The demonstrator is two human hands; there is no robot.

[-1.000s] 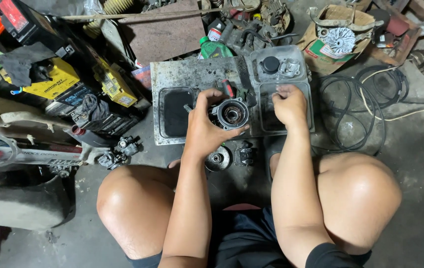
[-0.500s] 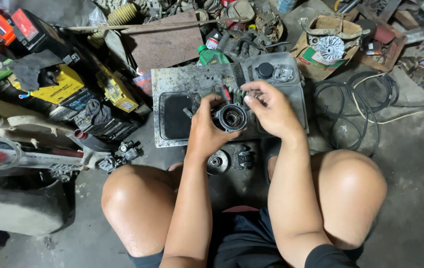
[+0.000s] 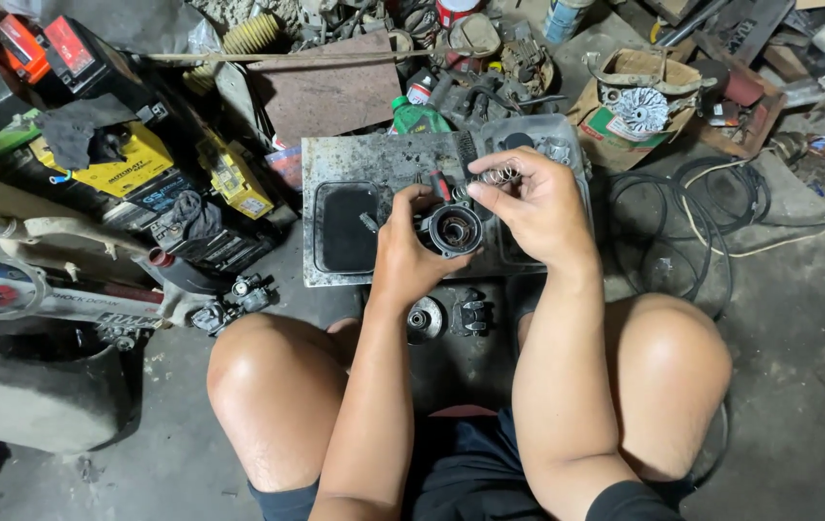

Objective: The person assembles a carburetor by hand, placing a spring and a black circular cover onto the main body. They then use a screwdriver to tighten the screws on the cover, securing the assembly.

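Round metal part (image 3: 454,230) sits gripped in left hand (image 3: 411,253); right hand (image 3: 538,207), at 2 o'clock, pinches small spring (image 3: 500,175).

we see little free room ahead: the grey tray (image 3: 374,159) lies on the floor right behind our left hand (image 3: 411,259) and right hand (image 3: 534,207), and beyond it scrap parts and a brown board (image 3: 330,96) close the way. to the left, yellow battery boxes (image 3: 133,169) and a motorcycle part (image 3: 55,299) block any sideways reach. to the right, black cable loops (image 3: 697,227) lie over the floor, with bare concrete (image 3: 808,367) past them. between our knees, two small metal parts (image 3: 446,316) sit under our wrists, leaving only a narrow gap. bare floor also opens at lower left.
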